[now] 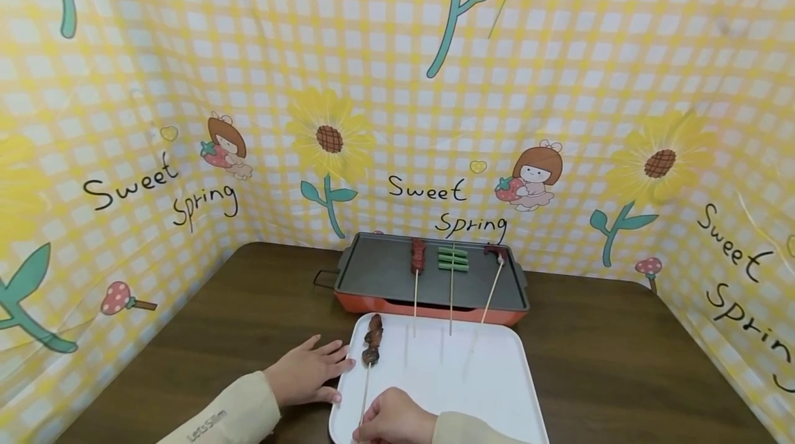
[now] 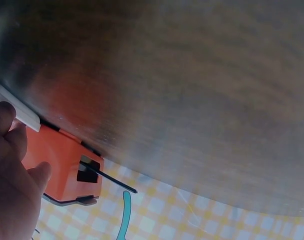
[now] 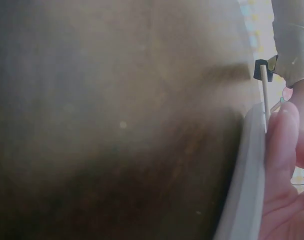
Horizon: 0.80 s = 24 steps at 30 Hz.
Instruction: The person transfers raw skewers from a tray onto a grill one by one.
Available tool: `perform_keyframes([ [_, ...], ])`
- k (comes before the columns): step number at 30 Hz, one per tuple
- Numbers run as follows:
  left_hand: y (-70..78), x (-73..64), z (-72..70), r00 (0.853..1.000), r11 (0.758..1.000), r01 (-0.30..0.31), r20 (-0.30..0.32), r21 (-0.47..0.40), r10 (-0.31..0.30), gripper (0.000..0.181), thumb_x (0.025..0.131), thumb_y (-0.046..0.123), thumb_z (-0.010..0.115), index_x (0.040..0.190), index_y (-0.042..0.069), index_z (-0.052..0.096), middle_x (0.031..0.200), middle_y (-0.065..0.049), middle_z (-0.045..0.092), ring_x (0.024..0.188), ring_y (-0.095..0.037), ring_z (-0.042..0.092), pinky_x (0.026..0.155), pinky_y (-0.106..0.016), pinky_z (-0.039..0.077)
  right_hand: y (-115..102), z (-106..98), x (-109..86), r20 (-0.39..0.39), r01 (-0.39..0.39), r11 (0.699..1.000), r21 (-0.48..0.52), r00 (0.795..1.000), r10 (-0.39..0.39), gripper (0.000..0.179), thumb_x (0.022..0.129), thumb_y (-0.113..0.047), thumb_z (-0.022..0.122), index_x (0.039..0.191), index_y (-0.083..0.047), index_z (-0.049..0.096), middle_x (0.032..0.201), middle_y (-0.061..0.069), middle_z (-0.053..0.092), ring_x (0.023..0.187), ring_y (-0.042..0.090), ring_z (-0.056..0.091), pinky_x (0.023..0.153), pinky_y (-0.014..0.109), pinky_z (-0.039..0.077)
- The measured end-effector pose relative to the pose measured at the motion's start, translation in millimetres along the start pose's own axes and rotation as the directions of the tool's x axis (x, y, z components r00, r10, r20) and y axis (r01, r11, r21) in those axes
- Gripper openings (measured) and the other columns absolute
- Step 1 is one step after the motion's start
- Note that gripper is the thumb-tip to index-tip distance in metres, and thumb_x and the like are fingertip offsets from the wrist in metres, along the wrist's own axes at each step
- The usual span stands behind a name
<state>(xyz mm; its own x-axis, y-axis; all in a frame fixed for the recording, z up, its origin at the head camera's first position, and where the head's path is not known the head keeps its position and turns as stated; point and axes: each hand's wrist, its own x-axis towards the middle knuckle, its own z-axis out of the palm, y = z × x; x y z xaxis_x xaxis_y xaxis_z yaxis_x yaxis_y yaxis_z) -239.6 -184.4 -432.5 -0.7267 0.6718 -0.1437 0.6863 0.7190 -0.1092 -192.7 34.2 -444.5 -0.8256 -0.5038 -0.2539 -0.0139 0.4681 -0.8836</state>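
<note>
A skewer of browned meat chunks (image 1: 373,340) lies along the left side of a white tray (image 1: 478,389). My right hand (image 1: 397,418) pinches the lower end of its wooden stick between thumb and fingers, low over the tray; the right wrist view shows a stick (image 3: 265,92) by the fingertips and the tray's pale rim (image 3: 244,175) beside the hand. Fingers spread, my left hand (image 1: 308,371) rests at the tray's left edge, fingertips right at the rim. In the left wrist view, that hand (image 2: 11,175) overlaps the white tray corner (image 2: 26,117).
Behind the tray stands an orange grill with a dark plate (image 1: 379,271). On it lie a red meat skewer (image 1: 418,256), a green vegetable skewer (image 1: 453,267) and a dark red skewer (image 1: 497,251), their sticks reaching over the tray. Checked cloth (image 1: 385,99) hangs around the wooden table (image 1: 596,361).
</note>
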Motion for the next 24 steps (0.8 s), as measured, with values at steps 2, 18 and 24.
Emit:
perform_keyframes([
  [2, 0.1, -0.4, -0.6, 1.0, 1.0, 0.001, -0.004, 0.004, -0.001, 0.064, 0.09, 0.059, 0.051, 0.138, 0.018, 0.057, 0.143, -0.006, 0.053, 0.136, -0.024, 0.044, 0.106, -0.055, 0.035, -1, 1, 0.1, -0.018, -0.016, 1.0, 0.003, 1.0, 0.016, 0.02, 0.079, -0.007, 0.076, 0.066, 0.007, 0.071, 0.046, -0.009, 0.049, 0.042, -0.001, 0.043, 0.044, 0.013, 0.031],
  [18, -1.2, -0.4, 2.5, 1.0, 1.0, 0.004, -0.02, -0.009, -0.005, 0.065, 0.09, 0.059, 0.05, 0.139, 0.018, 0.056, 0.143, -0.007, 0.053, 0.136, -0.024, 0.045, 0.106, -0.055, 0.035, -1, 12, -1.7, -0.115, -0.046, 0.991, 0.124, 0.991, 0.061, 0.014, 0.08, -0.001, 0.074, 0.068, 0.0, 0.069, 0.057, 0.003, 0.066, 0.046, -0.001, 0.051, 0.048, 0.014, 0.043],
  [24, -0.8, -0.5, 4.3, 1.0, 1.0, 0.003, -0.019, 0.002, -0.003, 0.064, 0.09, 0.06, 0.05, 0.139, 0.018, 0.057, 0.143, -0.006, 0.053, 0.136, -0.024, 0.045, 0.105, -0.055, 0.035, -1, 11, -4.9, -0.112, -0.07, 0.99, 0.122, 0.99, 0.084, 0.011, 0.08, 0.0, 0.073, 0.07, 0.002, 0.069, 0.054, -0.005, 0.057, 0.051, 0.0, 0.05, 0.051, 0.015, 0.039],
])
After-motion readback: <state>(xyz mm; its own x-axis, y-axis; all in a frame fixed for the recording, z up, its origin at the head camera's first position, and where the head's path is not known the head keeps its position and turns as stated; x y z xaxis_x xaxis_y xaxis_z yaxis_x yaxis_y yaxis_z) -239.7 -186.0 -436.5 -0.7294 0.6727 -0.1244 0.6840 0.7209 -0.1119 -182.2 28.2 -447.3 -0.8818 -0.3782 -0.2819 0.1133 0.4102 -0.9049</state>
